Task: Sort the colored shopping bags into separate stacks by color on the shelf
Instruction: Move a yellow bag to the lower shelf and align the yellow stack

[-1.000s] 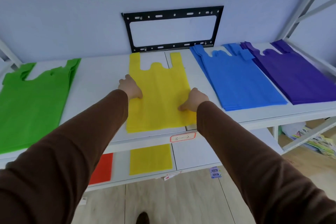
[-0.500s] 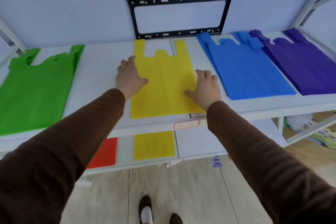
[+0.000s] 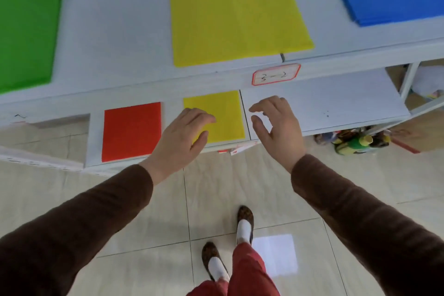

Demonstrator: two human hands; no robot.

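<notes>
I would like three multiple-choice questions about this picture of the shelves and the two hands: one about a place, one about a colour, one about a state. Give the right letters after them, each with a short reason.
1. Where does the red bag lie?
A. on the upper shelf
B. on the lower shelf, left of the lower yellow bag
C. on the floor

2. Which colour lies on both shelves?
A. yellow
B. green
C. blue

3. How are the hands?
A. both grip a bag
B. one holds a bag
C. both open, holding nothing

Answers:
1 B: the red bag lies beside the lower yellow bag on the lower shelf.
2 A: an upper yellow bag lies above.
3 C: left hand and right hand show relaxed, empty fingers.
</notes>
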